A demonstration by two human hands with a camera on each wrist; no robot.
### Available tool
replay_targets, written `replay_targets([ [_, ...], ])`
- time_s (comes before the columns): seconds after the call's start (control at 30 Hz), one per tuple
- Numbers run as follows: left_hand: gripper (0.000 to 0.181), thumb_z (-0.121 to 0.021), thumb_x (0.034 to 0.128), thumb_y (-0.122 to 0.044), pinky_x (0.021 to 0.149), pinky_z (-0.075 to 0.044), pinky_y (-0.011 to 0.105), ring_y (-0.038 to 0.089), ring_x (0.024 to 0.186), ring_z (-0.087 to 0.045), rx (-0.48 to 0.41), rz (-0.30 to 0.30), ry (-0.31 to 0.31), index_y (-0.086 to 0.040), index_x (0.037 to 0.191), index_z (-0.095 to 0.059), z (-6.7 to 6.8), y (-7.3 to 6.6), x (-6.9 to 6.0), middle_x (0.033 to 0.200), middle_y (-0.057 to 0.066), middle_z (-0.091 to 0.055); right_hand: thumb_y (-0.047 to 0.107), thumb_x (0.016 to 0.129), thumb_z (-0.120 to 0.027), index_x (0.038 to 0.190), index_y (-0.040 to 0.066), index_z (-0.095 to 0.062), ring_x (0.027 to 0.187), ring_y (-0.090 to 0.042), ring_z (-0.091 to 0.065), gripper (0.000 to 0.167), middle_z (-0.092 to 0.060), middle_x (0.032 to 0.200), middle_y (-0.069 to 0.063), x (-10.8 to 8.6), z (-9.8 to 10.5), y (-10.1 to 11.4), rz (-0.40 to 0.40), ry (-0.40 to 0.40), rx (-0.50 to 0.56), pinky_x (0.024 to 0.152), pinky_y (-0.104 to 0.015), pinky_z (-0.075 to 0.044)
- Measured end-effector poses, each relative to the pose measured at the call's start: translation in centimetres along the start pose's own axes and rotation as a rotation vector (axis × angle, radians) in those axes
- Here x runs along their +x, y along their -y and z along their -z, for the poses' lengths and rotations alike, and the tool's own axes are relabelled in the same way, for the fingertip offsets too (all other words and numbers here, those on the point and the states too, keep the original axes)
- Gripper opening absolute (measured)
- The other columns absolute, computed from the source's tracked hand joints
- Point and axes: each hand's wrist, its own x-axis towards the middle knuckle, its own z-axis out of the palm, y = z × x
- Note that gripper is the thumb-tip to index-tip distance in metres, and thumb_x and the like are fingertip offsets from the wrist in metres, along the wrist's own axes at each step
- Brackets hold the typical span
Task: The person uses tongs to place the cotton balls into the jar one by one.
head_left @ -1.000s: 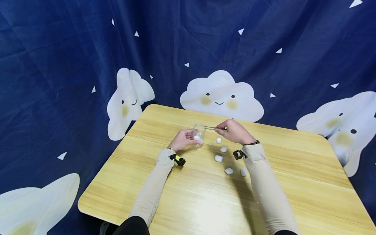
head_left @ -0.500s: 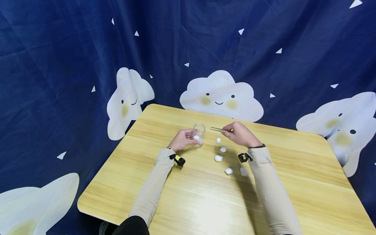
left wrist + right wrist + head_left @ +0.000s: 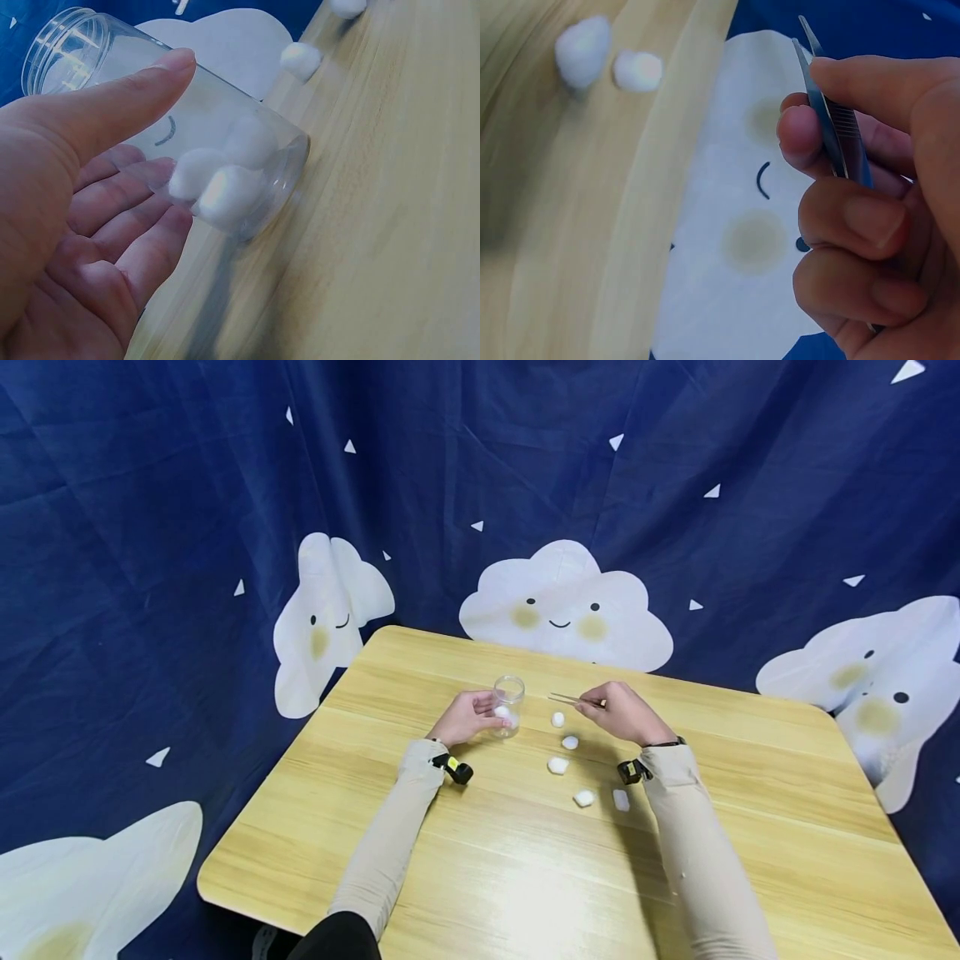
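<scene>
My left hand (image 3: 467,718) grips a clear open-topped jar (image 3: 509,692), thumb on one side and fingers on the other. Several white cotton balls (image 3: 231,196) lie at the jar's bottom in the left wrist view. My right hand (image 3: 622,713) pinches metal tweezers (image 3: 841,124) between thumb and fingers. The tweezers' tips are slightly apart with nothing between them, pointing left, to the right of the jar. Below them on the table is a cotton ball (image 3: 557,719), with another (image 3: 570,742) nearer the front.
More cotton pieces lie toward the front: one (image 3: 558,766) left of my right wrist, another (image 3: 583,798), and a flatter one (image 3: 621,800) beside my right sleeve. The wooden table (image 3: 315,793) ends at the back against a blue curtain (image 3: 420,460) with white clouds.
My right hand has moved right and slightly toward the front, taking the tweezers away from the jar's mouth. My left hand and the jar have stayed in place.
</scene>
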Motion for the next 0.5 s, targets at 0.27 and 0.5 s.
replay_targets([
  [0.27, 0.057, -0.087, 0.0846, -0.017, 0.113, -0.054, 0.034, 0.028, 0.13, -0.065, 0.003, -0.009, 0.001, -0.006, 0.136, -0.066, 0.0, -0.1, 0.0, 0.138, 0.016, -0.068, 0.015, 0.102, -0.065, 0.1, 0.004, -0.08, 0.057, -0.01, -0.043, 0.019, -0.076, 0.086, -0.013, -0.3, -0.7, -1.5, -0.06, 0.007, -0.005, 0.056, -0.023, -0.035],
  [0.5, 0.058, -0.087, 0.0839, -0.017, 0.113, -0.054, 0.034, 0.027, 0.131, -0.065, -0.005, -0.005, 0.003, -0.007, 0.137, -0.065, 0.1, 0.2, 0.1, 0.138, 0.015, -0.069, 0.018, 0.103, -0.064, 0.102, 0.003, -0.081, 0.066, -0.012, -0.054, 0.022, -0.079, 0.09, -0.014, -0.6, -1.2, -2.2, -0.076, 0.013, -0.02, 0.065, -0.026, -0.045],
])
